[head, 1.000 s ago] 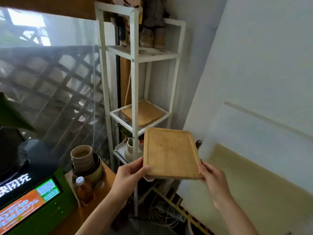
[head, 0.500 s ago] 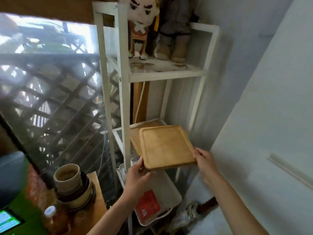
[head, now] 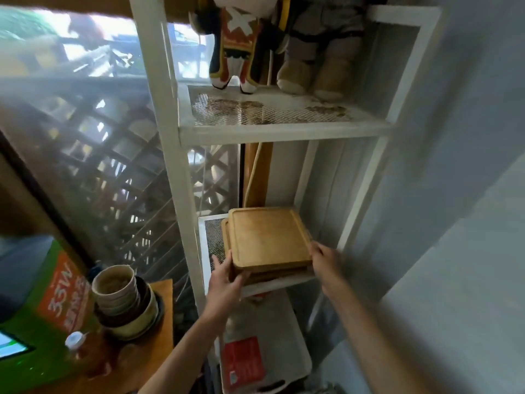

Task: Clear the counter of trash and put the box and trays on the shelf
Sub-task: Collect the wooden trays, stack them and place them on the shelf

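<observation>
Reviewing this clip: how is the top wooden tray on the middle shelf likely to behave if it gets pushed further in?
The top wooden tray looks like a rigid board, so it probably slides as one piece without flexing. It rests flat on another wooden tray, so smooth wood on wood may slip easily. The left hand and right hand flank its near corners, which should limit twisting.

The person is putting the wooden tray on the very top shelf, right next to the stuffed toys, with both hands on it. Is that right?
Not quite. The head view shows the wooden tray going onto the middle shelf, on top of another wooden tray, below the shelf with the stuffed toys. The rest is right: the left hand and right hand are at its sides.
</observation>
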